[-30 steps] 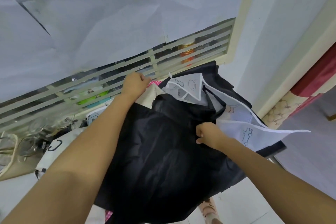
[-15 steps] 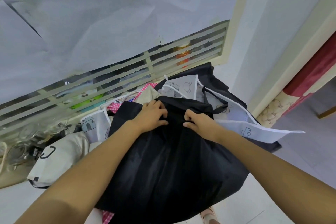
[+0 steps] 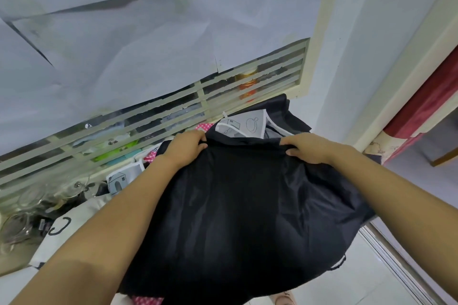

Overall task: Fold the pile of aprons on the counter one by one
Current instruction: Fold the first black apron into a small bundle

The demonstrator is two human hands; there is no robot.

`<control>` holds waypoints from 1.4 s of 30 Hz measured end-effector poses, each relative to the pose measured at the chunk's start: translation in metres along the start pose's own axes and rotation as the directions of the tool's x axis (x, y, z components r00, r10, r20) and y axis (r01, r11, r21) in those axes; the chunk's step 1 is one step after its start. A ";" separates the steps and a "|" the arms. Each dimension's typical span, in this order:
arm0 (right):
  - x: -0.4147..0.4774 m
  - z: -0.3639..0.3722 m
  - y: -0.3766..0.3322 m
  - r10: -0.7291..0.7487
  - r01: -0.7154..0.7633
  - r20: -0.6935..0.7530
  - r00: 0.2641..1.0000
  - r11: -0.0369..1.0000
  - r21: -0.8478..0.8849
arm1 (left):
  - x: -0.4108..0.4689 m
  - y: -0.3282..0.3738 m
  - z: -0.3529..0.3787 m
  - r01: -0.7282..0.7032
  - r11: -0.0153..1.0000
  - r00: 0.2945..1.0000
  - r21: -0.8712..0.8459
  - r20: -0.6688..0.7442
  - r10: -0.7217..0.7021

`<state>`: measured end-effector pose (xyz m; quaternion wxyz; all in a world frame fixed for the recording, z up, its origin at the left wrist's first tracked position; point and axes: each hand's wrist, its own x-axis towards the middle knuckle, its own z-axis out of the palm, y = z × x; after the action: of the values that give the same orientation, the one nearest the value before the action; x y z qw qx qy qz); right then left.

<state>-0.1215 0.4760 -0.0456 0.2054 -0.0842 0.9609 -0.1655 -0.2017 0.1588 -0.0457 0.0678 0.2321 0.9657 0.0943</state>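
Observation:
A large black apron is spread in front of me, hanging down over the counter's edge. My left hand grips its top edge on the left. My right hand grips the same edge on the right, so the edge is stretched straight between them. Behind it lies the pile: a grey-white apron with line drawings, a pink checked one, and more black cloth. Another printed white apron and a cream one lie to the left.
A slatted window grille runs behind the counter, paper covering the glass above it. Glass jars stand at the far left. A white wall and a red curtain are on the right. Tiled floor shows below.
My hands, close together at the middle of the black apron's top edge half a second ago, have slid apart along it, pulling the edge taut and lifting it a little.

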 end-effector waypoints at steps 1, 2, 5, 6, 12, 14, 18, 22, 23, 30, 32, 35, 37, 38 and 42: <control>0.004 0.002 0.001 0.002 -0.002 -0.028 1.000 1.000 -0.006 | 0.002 -0.002 0.000 0.021 1.000 1.000 0.009 -0.013 -0.021; 0.006 0.002 0.000 -0.004 0.004 -0.069 0.998 1.000 0.006 | 0.003 -0.003 0.001 0.045 0.999 0.999 0.010 -0.020 -0.045; 0.014 -0.003 -0.006 -0.065 0.072 -0.278 0.958 0.997 0.016 | 0.005 -0.008 0.008 0.094 0.995 0.994 -0.040 -0.051 -0.096; 0.017 -0.005 -0.007 -0.075 0.086 -0.334 0.940 0.996 0.018 | 0.006 -0.009 0.009 0.108 0.991 0.992 -0.078 -0.058 -0.113; 0.037 -0.009 0.001 -0.008 0.057 -0.339 0.941 0.989 0.136 | 0.015 -0.007 0.005 0.253 0.866 0.963 -0.432 0.027 -0.268; 0.041 -0.007 0.006 0.040 0.059 -0.374 0.927 0.967 0.248 | 0.019 -0.007 -0.001 0.327 0.771 0.938 -0.546 0.090 -0.334; 0.041 -0.011 0.012 0.058 0.082 -0.347 0.936 0.924 0.375 | 0.027 -0.008 -0.006 0.352 0.715 0.930 -0.605 0.136 -0.343; 0.043 -0.011 0.022 0.110 -0.070 -0.117 0.987 0.951 0.301 | 0.031 -0.012 0.000 0.342 0.749 0.936 -0.568 0.136 -0.324; 0.044 -0.009 0.024 0.125 -0.106 -0.046 0.991 0.948 0.301 | 0.031 -0.013 0.002 0.332 0.763 0.940 -0.555 0.130 -0.315; 0.049 -0.010 0.018 0.218 -0.358 0.285 0.934 0.622 0.697 | 0.027 -0.021 -0.014 0.335 0.838 0.936 -0.430 0.255 -0.243; 0.054 -0.010 0.009 0.244 -0.400 0.318 0.916 0.618 0.677 | 0.017 -0.027 -0.025 0.405 0.847 0.884 -0.343 0.385 -0.267; 0.061 -0.021 -0.015 0.213 -0.360 0.302 0.929 0.709 0.606 | -0.008 -0.039 -0.045 0.492 0.838 0.757 -0.237 0.592 -0.277; 0.067 -0.036 -0.035 0.151 -0.239 0.217 0.964 0.848 0.474 | -0.028 -0.050 -0.054 0.487 0.833 0.754 -0.262 0.608 -0.249; 0.070 -0.044 -0.045 0.121 -0.176 0.155 0.980 0.892 0.417 | -0.037 -0.055 -0.056 0.451 0.848 0.805 -0.277 0.537 -0.253; 0.091 -0.056 -0.072 0.011 -0.012 0.009 1.000 0.986 0.169 | -0.057 -0.064 -0.047 0.288 0.931 0.958 -0.225 0.082 -0.276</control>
<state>-0.2209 0.4036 -0.0050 0.2166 -0.0616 0.9430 -0.2449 -0.1874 0.0692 -0.0091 0.1313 0.0837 0.9691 0.1914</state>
